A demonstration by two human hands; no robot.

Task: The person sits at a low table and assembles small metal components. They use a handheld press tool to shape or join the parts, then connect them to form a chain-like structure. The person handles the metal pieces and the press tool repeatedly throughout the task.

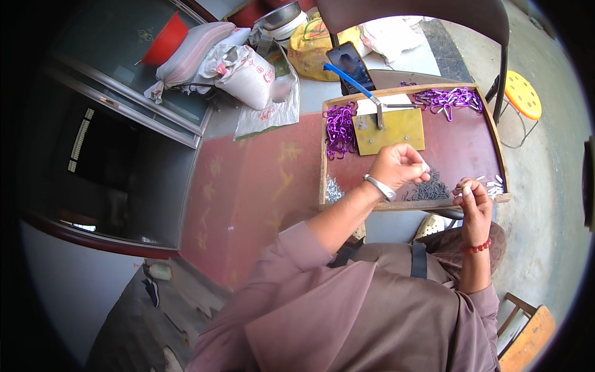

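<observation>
My left hand (400, 163), with a silver bangle at the wrist, pinches a small pale metal piece (424, 164) over a pile of small dark grey springs or pins (425, 188). My right hand (473, 201) holds a tiny thin piece (459, 189) between thumb and forefinger; its exact kind is too small to tell. Beside that hand lie silver gate pieces (496, 187). Behind my left hand stands a yellow metal plate fixture (390, 130) with a blue-handled lever (351, 80). Purple carabiner bodies (340, 130) are heaped left of it.
A wooden-rimmed tray (321, 179) carries everything. Purple carabiners with silver gates (451, 100) lie at its far right, tiny silver pins (333, 189) at its near left. A phone (351, 65) leans behind it, near a chair (418, 11). Sacks (246, 74) and a yellow stool (523, 95) stand beyond.
</observation>
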